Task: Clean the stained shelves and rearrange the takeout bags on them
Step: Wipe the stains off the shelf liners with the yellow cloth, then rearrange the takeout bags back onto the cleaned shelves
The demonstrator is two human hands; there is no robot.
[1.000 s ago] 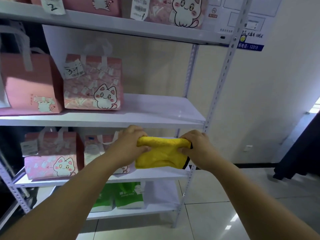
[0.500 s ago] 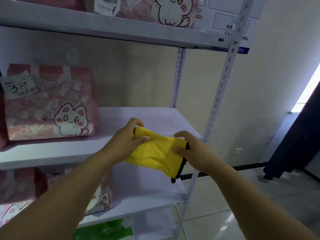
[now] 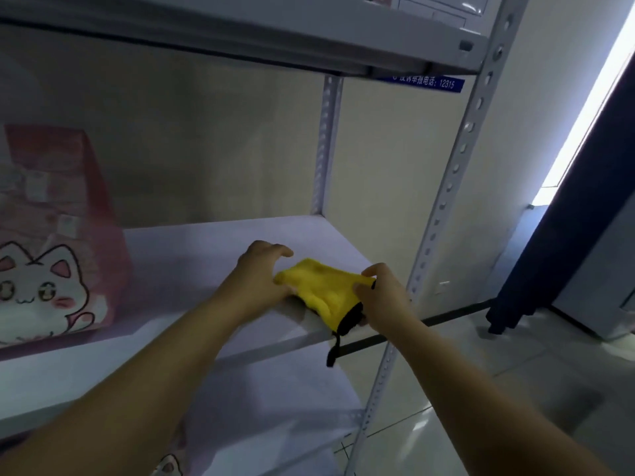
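Yellow cloth [image 3: 321,286]: centre of frame, lying at the front right corner of the middle shelf [image 3: 206,249]. Its lower edge droops over the shelf lip, and a black loop [image 3: 335,348] dangles below.

My left hand [image 3: 261,274] has its fingers curled and grips the cloth's left end. My right hand [image 3: 381,295] pinches the upper right corner between thumb and fingers. The cloth is stretched between them.

Handling, as I judge it: light, soft and plush, with no stiffness. It will bunch unless kept taut or folded into a pad. Best hold is by the two ends, as now, or flat under the palm for wiping. No risk of breakage, and the nap should not slip.

Surroundings: pink cat-print takeout bag [image 3: 51,255] stands at left of frame on the same shelf, well apart from the cloth. A perforated upright [image 3: 457,187] is just right of my right hand. The upper shelf [image 3: 240,39] crosses the top of frame.
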